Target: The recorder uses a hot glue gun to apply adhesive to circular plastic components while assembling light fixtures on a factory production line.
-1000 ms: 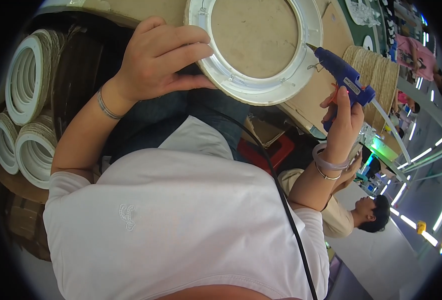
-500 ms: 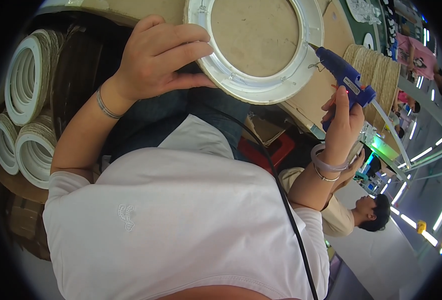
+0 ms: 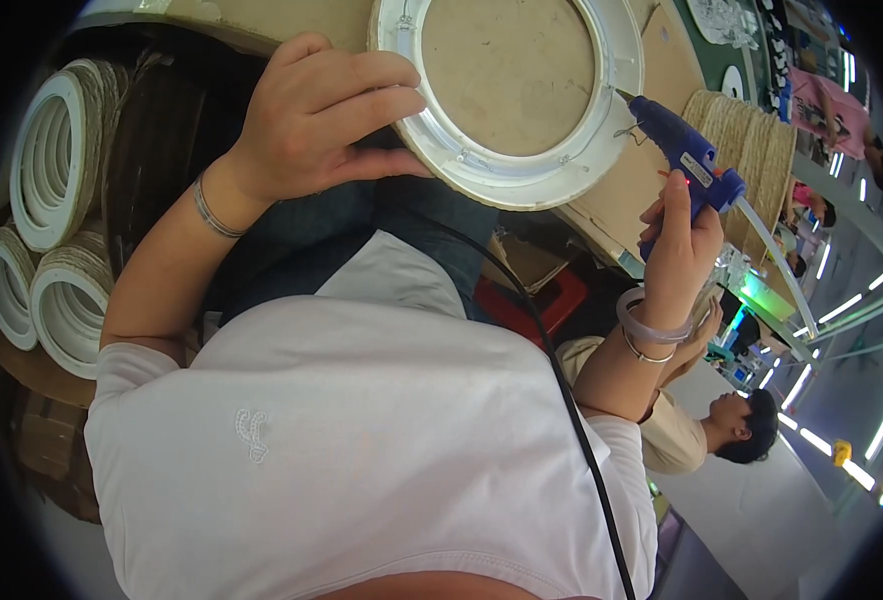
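Head view, listed left to right. Item: stacked rope-wrapped white rings (image 3: 47,160), standing at the far left, well apart from the work. Item: left hand (image 3: 312,115), silver bangle at the wrist, grip closed over the lower-left rim of the white plastic ring (image 3: 507,165), fingers on top and thumb beneath; the ring was held tilted above the lap, its centre showing a tan board behind. Item: right hand (image 3: 680,245), grip wrapped fully round the handle of the blue glue gun (image 3: 684,150), nozzle touching or just beside the ring's right edge; which, could not be told. Item: black cable (image 3: 562,400), running across the white shirt. Item: seated person (image 3: 732,430), lower right, apart.

Risks judged: the ring was pinched at one side only, so nozzle pressure could have tipped or slipped it; hot glue could have dripped onto the lap below; left fingers lay near the rim being glued.
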A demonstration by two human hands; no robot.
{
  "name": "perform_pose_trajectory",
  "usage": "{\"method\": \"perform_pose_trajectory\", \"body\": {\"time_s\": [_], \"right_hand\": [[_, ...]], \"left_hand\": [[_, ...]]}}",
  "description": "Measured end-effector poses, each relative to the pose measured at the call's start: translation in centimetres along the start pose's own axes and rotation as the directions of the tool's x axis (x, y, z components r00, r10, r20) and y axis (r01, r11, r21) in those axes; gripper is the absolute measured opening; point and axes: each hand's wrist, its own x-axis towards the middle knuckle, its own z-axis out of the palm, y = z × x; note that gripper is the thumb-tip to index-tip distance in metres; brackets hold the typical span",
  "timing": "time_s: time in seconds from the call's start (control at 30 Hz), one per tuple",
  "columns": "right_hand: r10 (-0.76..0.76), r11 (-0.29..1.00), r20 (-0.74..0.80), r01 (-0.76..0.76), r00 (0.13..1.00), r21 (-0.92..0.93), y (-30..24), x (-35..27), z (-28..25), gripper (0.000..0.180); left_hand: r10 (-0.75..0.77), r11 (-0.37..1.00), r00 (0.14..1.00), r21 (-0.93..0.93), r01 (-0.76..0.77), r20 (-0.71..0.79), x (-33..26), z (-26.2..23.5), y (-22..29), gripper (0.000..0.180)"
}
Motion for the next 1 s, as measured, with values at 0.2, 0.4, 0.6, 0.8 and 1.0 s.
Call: {"method": "perform_pose_trajectory", "body": {"time_s": [0.2, 0.4, 0.6, 0.8, 1.0], "right_hand": [[-0.007, 1.0, 0.026, 0.007, 1.0, -0.029, -0.4, 0.1, -0.3, 0.029], [0.046, 0.993, 0.111, -0.058, 0.993, 0.103, -1.0, 0.6, -1.8, 0.026], [-0.045, 0.935, 0.143, -0.009, 0.989, 0.354, -2.6, 2.2, -1.0, 0.023], [-0.153, 0.933, 0.118, 0.104, 0.981, 0.345, -3.8, 4.7, 2.0, 0.026], [-0.159, 0.957, 0.109, 0.126, 0.981, 0.263, -3.2, 5.8, 3.1, 0.027]], "left_hand": [[0.001, 1.0, 1.0, -0.007, -0.001, 0.0, 0.1, 0.0, -0.1, 0.039], [-0.015, 1.0, 1.0, -0.008, 0.015, 0.005, 0.2, -0.2, 0.0, 0.038], [-0.018, 1.0, 1.0, -0.012, 0.018, -0.001, 0.2, -0.2, 0.1, 0.036], [-0.033, 0.999, 0.999, -0.019, 0.032, -0.013, 0.1, -0.1, 0.4, 0.035], [-0.018, 0.999, 0.999, -0.044, 0.016, -0.039, 0.2, 0.2, 0.3, 0.039]]}}
